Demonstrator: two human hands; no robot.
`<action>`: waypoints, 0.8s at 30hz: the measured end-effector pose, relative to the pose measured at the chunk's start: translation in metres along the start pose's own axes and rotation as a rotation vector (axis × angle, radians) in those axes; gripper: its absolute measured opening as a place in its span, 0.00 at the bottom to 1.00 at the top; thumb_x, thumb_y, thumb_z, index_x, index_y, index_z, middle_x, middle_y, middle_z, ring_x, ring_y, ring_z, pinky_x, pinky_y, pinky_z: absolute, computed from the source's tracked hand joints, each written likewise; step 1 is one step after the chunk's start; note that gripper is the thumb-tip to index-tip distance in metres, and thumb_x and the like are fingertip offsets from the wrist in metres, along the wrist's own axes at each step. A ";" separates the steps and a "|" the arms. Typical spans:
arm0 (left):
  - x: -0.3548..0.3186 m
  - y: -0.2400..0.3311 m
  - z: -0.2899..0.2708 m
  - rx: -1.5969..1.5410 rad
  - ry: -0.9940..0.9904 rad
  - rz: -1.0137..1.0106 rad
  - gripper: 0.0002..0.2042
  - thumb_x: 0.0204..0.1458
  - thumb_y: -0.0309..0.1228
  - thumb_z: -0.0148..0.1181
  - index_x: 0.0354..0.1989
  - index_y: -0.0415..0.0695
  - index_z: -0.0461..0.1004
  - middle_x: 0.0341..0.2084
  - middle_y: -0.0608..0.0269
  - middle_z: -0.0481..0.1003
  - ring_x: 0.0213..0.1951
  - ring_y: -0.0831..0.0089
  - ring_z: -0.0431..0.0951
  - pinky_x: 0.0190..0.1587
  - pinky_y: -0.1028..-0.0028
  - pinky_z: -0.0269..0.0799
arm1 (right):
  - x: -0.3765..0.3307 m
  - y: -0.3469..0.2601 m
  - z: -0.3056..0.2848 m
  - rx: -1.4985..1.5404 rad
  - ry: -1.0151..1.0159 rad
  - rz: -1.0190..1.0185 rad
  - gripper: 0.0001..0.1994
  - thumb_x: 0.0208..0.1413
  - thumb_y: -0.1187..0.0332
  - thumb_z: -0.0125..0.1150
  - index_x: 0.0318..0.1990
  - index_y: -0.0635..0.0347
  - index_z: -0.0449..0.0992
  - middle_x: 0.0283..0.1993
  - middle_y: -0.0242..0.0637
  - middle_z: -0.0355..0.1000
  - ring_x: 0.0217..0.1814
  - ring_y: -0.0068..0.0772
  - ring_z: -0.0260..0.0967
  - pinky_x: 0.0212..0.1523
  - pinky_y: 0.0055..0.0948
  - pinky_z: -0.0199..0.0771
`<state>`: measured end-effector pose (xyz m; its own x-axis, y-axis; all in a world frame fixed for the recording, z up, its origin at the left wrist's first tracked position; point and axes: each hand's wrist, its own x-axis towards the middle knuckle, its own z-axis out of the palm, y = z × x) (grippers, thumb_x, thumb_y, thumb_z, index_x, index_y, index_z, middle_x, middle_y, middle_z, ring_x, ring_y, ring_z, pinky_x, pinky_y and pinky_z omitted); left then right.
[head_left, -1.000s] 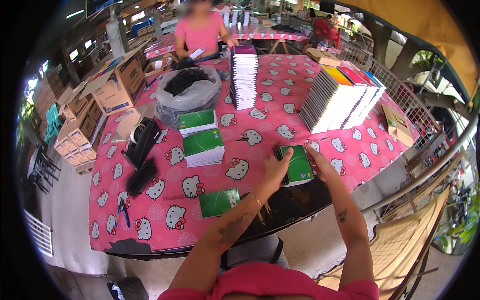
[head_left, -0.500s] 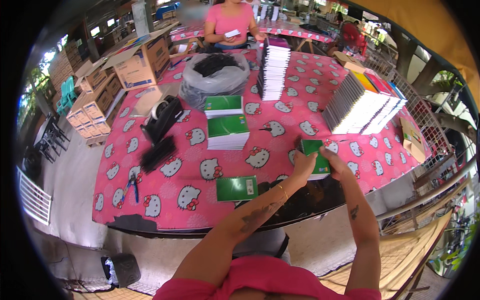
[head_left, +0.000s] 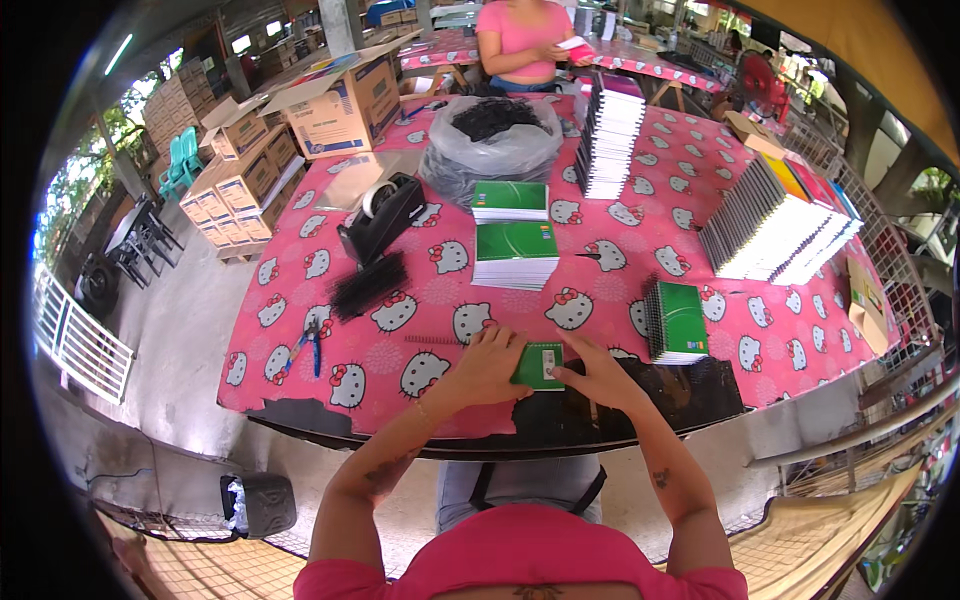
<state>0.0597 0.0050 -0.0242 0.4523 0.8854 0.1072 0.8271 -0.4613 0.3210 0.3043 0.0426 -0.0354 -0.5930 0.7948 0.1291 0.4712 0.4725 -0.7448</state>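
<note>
A small green notebook (head_left: pixel 541 368) with a pale label lies near the table's front edge, between my two hands. My left hand (head_left: pixel 488 370) grips its left end, fingers at the upper edge and thumb at the lower. My right hand (head_left: pixel 600 378) holds the right end, thumb on the cover and index finger by the upper edge. A thin black spiral coil (head_left: pixel 432 340) sticks out leftward, in line with the notebook's upper edge; my left fingers hide its inner end. To the right stands a stack of coil-bound green notebooks (head_left: pixel 682 320), touched by neither hand.
Beyond my hands are green pad stacks (head_left: pixel 515 255), loose black coils (head_left: pixel 370 285), a tape dispenser (head_left: pixel 385 215), blue-handled pliers (head_left: pixel 314 350) and a plastic bag (head_left: pixel 455 160) of coils. Tall notebook stacks (head_left: pixel 610 140) rise farther back. A person (head_left: pixel 525 45) stands across the table.
Both hands have let go of the bound notebooks at the right, which now stand alone. They have moved left onto the labelled green notebook. The view has shifted; the person opposite now holds a pinkish-red item.
</note>
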 end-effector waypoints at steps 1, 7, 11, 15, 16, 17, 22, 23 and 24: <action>0.004 -0.001 -0.002 0.035 -0.037 0.004 0.41 0.38 0.48 0.75 0.60 0.39 0.65 0.51 0.46 0.67 0.55 0.44 0.67 0.58 0.49 0.63 | 0.005 0.000 0.005 -0.075 -0.055 0.052 0.31 0.56 0.63 0.67 0.66 0.62 0.65 0.57 0.46 0.71 0.57 0.43 0.71 0.62 0.41 0.66; 0.011 0.011 -0.019 -0.005 -0.112 0.033 0.39 0.37 0.45 0.77 0.56 0.39 0.66 0.48 0.46 0.67 0.50 0.48 0.71 0.53 0.56 0.69 | 0.010 0.010 0.016 0.304 0.086 0.054 0.32 0.51 0.69 0.71 0.64 0.60 0.67 0.51 0.42 0.74 0.54 0.34 0.73 0.54 0.36 0.73; -0.006 0.031 -0.044 -0.041 0.247 0.095 0.30 0.43 0.42 0.74 0.52 0.40 0.69 0.50 0.48 0.69 0.47 0.49 0.74 0.50 0.56 0.70 | -0.002 0.024 0.023 0.584 0.119 0.118 0.23 0.52 0.77 0.69 0.56 0.60 0.72 0.50 0.35 0.74 0.52 0.25 0.72 0.52 0.29 0.74; -0.029 -0.011 -0.041 -0.023 0.315 0.051 0.19 0.51 0.38 0.69 0.48 0.45 0.73 0.44 0.56 0.75 0.39 0.55 0.78 0.47 0.56 0.71 | -0.006 0.009 0.030 0.555 0.203 0.048 0.19 0.54 0.80 0.66 0.54 0.61 0.74 0.51 0.32 0.74 0.50 0.22 0.71 0.51 0.24 0.72; -0.032 -0.013 -0.036 -0.042 0.293 0.027 0.17 0.52 0.38 0.67 0.47 0.45 0.74 0.41 0.58 0.75 0.37 0.56 0.79 0.46 0.57 0.71 | -0.003 0.005 0.031 0.565 0.195 0.038 0.19 0.54 0.80 0.65 0.54 0.61 0.74 0.51 0.32 0.74 0.49 0.21 0.71 0.50 0.23 0.72; -0.036 -0.014 -0.031 -0.061 0.272 0.001 0.15 0.53 0.37 0.66 0.46 0.46 0.75 0.38 0.59 0.76 0.35 0.58 0.79 0.45 0.57 0.71 | -0.001 0.002 0.031 0.645 0.164 0.052 0.19 0.55 0.79 0.65 0.54 0.61 0.74 0.50 0.31 0.74 0.48 0.21 0.71 0.49 0.23 0.72; -0.031 -0.004 -0.037 -0.148 0.409 0.011 0.12 0.55 0.38 0.64 0.41 0.46 0.75 0.33 0.58 0.75 0.33 0.59 0.78 0.38 0.60 0.71 | 0.007 0.015 0.037 0.705 0.038 0.079 0.18 0.56 0.77 0.67 0.55 0.61 0.76 0.48 0.30 0.76 0.46 0.19 0.71 0.49 0.21 0.71; -0.031 -0.003 -0.038 -0.135 0.419 0.030 0.11 0.54 0.37 0.65 0.42 0.46 0.76 0.33 0.59 0.74 0.33 0.59 0.78 0.39 0.61 0.71 | 0.003 0.020 0.041 0.728 0.053 0.099 0.17 0.56 0.77 0.67 0.54 0.62 0.77 0.46 0.30 0.76 0.45 0.19 0.71 0.49 0.21 0.71; -0.032 -0.003 -0.039 -0.118 0.436 0.043 0.11 0.53 0.36 0.66 0.42 0.47 0.76 0.33 0.60 0.74 0.33 0.59 0.78 0.39 0.62 0.71 | 0.004 0.011 0.039 0.750 0.060 0.111 0.16 0.56 0.77 0.67 0.53 0.62 0.78 0.45 0.30 0.77 0.45 0.19 0.71 0.49 0.21 0.71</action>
<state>0.0294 -0.0197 0.0083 0.2821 0.8182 0.5009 0.7556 -0.5112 0.4095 0.2817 0.0358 -0.0688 -0.5217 0.8519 0.0465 -0.0564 0.0200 -0.9982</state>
